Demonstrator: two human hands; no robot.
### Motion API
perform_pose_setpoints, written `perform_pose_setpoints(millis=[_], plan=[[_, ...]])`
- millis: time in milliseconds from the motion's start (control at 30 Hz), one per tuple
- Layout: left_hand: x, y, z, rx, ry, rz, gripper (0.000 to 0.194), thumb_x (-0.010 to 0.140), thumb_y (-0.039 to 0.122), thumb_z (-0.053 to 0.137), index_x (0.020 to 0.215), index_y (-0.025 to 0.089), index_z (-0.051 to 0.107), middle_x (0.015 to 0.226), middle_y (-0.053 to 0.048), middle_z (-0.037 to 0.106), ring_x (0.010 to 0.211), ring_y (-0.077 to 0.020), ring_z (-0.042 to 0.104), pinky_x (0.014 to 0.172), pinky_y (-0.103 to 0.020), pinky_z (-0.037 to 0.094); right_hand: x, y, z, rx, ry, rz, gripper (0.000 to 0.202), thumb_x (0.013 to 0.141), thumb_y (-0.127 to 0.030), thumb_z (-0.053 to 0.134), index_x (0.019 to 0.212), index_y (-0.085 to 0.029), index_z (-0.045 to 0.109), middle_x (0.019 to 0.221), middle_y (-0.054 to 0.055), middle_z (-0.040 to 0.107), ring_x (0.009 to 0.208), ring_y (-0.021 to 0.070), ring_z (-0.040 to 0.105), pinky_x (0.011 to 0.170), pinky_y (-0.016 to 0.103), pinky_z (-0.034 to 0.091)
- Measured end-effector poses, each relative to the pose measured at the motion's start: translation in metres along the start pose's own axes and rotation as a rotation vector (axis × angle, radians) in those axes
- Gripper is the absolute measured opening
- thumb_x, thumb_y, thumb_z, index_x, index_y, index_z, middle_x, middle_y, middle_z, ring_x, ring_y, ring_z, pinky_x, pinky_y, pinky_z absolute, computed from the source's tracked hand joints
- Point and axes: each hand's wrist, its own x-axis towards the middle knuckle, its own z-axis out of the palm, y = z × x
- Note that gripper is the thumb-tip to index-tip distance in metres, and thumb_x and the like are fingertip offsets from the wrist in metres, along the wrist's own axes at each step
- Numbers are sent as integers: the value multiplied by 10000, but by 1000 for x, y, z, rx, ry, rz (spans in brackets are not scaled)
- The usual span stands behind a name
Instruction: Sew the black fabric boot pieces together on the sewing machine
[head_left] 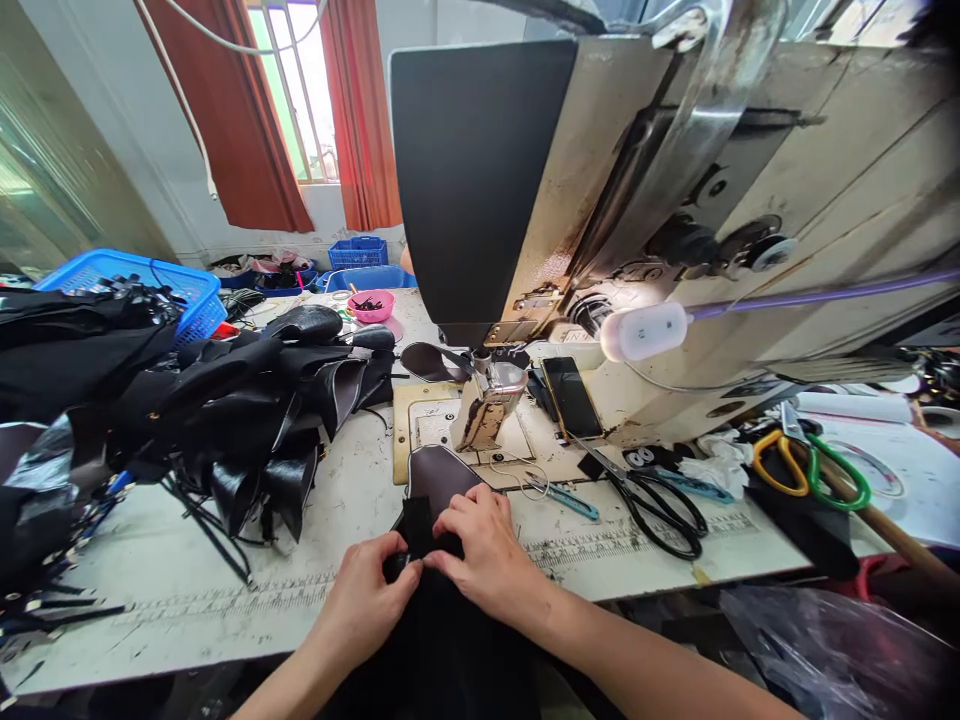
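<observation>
At the table's front edge, my left hand (375, 585) pinches the lower left of a black shoe upper with a dark brown lining (442, 472), thumb against fingers. My right hand (484, 550) grips the same piece from the right, its thumb tip almost touching the left thumb. A short black strip (417, 522) stands up between the hands. The upper's lower part is hidden by my fingers and merges with dark material below. Just beyond it rises the metal post (489, 405) of a sewing machine (555, 190), with another brown-lined piece (431, 362) beside the post.
A large pile of black uppers (225, 400) covers the table's left. Right of the post lie a phone (571, 395), black scissors (652, 505), a teal thread snipper (574, 500) and yellow-and-green-handled scissors (814, 470). A pink bowl (373, 305) and blue basket (202, 300) stand behind.
</observation>
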Motion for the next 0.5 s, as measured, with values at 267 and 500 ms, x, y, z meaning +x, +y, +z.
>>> perform_pose_setpoints(millis=[267,500], plan=[[2,-2,2,-5,-18,4,228,806,405,438,696,209,477,601,48,428,578,-131,396,574,-276,298,3,1,-3,44,-22,13,203,730,-335,816,814,-208,683,841,3,664,950,234,467,863,387,333],[1,-6,0,-7,-46,25,311,824,497,466,761,198,528,669,25,486,636,-147,429,622,-279,341,4,1,-14,78,-78,19,182,739,-297,810,814,-193,681,825,2,673,918,214,504,850,372,346]])
